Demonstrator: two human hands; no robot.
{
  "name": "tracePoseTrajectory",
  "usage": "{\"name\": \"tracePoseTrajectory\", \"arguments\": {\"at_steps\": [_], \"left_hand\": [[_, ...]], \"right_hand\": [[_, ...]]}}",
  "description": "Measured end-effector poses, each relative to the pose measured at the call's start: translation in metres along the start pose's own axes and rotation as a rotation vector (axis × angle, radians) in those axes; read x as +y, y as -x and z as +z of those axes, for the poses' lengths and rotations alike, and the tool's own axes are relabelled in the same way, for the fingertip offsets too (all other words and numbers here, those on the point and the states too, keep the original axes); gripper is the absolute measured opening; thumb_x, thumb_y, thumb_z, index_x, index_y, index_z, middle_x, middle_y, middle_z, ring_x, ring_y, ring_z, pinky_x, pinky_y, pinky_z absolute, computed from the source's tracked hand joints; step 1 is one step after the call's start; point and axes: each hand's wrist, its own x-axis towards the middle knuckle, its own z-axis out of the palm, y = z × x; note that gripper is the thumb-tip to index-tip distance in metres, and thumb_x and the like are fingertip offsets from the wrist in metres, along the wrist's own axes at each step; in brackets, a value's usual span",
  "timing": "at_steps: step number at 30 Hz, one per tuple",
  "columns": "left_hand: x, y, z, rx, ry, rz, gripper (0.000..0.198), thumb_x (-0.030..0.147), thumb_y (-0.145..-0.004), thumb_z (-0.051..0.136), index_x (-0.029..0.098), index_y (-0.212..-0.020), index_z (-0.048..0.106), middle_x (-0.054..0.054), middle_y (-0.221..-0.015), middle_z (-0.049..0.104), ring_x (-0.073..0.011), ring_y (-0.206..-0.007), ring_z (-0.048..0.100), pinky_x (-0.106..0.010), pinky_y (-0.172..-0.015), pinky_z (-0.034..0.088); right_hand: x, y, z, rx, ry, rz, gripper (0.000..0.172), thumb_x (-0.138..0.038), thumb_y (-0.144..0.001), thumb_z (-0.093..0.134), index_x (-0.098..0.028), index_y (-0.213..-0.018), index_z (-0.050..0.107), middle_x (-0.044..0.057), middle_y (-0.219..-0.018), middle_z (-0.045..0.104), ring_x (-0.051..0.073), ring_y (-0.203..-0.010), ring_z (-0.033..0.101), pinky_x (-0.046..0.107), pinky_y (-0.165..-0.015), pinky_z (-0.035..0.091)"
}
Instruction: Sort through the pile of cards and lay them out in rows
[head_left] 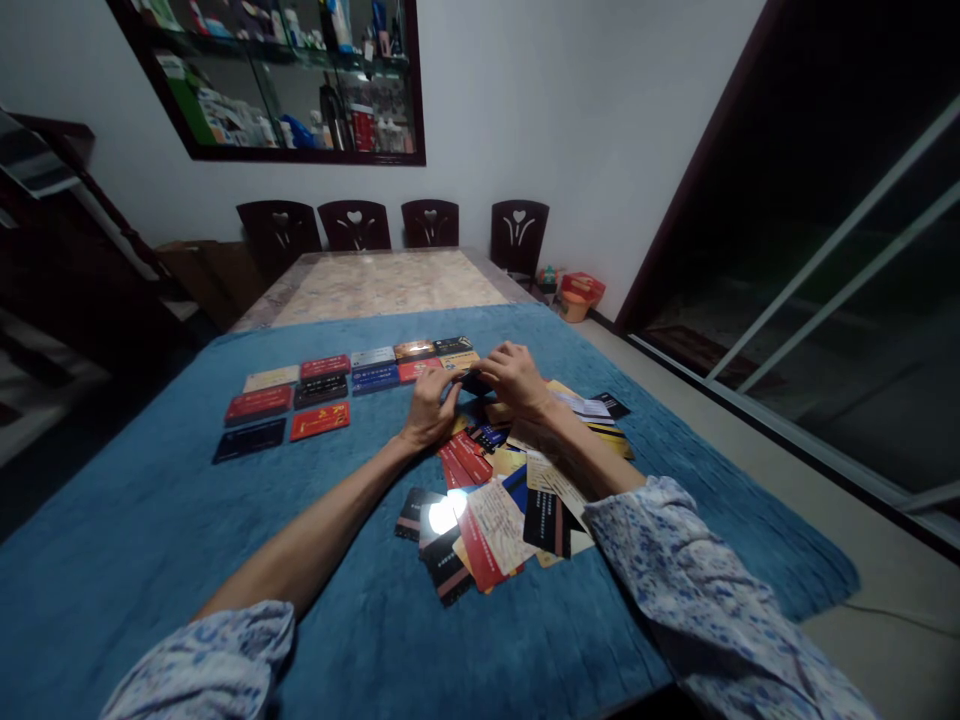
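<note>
My left hand (431,405) and my right hand (519,378) meet above the far side of a loose heap of cards (504,520). Between their fingertips is a dark card (474,384), pinched from both sides and partly hidden by the fingers. Sorted cards and small stacks lie in rows to the left. Among them are a red card (320,420), a dark blue card (249,440), a red stack (259,405) and a blue stack (375,377). Just beyond my hands lies a yellow card (459,361), beside a black card (454,345).
A blue cloth (360,560) covers the near part of the long table (382,280). Several dark chairs (354,226) stand at its far end. A sliding glass door (825,300) is on the right, and an orange bucket (574,305) sits on the floor.
</note>
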Motion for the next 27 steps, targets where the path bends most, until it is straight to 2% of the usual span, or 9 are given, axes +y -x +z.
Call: {"name": "tracePoseTrajectory", "arguments": {"at_steps": [6,13,19,22,27], "left_hand": [[0.001,0.0,-0.001,0.026,-0.002,-0.022,0.016,0.02,-0.096,0.053,0.02,-0.094,0.068,-0.007,-0.092,0.074,-0.0218,-0.09,0.063,-0.039,-0.088,0.052],[0.001,0.001,-0.001,0.036,-0.041,-0.092,0.011,0.013,-0.087,0.055,0.02,-0.085,0.063,-0.006,-0.087,0.07,-0.0228,-0.09,0.063,-0.039,-0.09,0.05],[-0.002,0.001,0.0,0.033,-0.091,-0.161,0.009,0.012,-0.081,0.056,0.021,-0.08,0.059,-0.005,-0.084,0.067,-0.0236,-0.089,0.063,-0.038,-0.089,0.049],[-0.001,0.0,0.0,-0.003,-0.097,-0.193,0.012,0.011,-0.079,0.056,0.02,-0.085,0.061,-0.005,-0.087,0.068,-0.0231,-0.087,0.063,-0.038,-0.087,0.049],[-0.001,0.0,0.001,-0.024,-0.063,-0.244,0.038,0.007,-0.078,0.054,0.021,-0.113,0.064,-0.003,-0.087,0.068,-0.0213,-0.082,0.063,-0.035,-0.082,0.049]], "right_hand": [[-0.002,0.0,0.004,-0.021,-0.049,0.027,0.024,-0.028,-0.099,0.055,-0.023,-0.115,0.072,0.011,-0.098,0.073,0.027,-0.102,0.049,0.037,-0.085,0.031],[0.006,0.009,0.008,-0.088,-0.173,0.125,0.026,-0.02,-0.093,0.058,-0.021,-0.114,0.073,0.011,-0.105,0.075,0.027,-0.101,0.054,0.037,-0.084,0.035],[0.013,0.008,0.012,-0.036,-0.24,0.129,0.023,-0.016,-0.091,0.057,-0.021,-0.105,0.074,0.008,-0.102,0.075,0.025,-0.097,0.056,0.035,-0.084,0.038],[0.014,0.008,0.012,-0.035,-0.224,0.116,0.023,-0.017,-0.092,0.056,-0.021,-0.106,0.074,0.008,-0.101,0.075,0.025,-0.096,0.056,0.034,-0.083,0.038],[0.013,0.009,0.013,-0.067,-0.156,0.116,0.026,-0.018,-0.093,0.056,-0.021,-0.111,0.073,0.01,-0.103,0.075,0.026,-0.098,0.056,0.036,-0.082,0.038]]}}
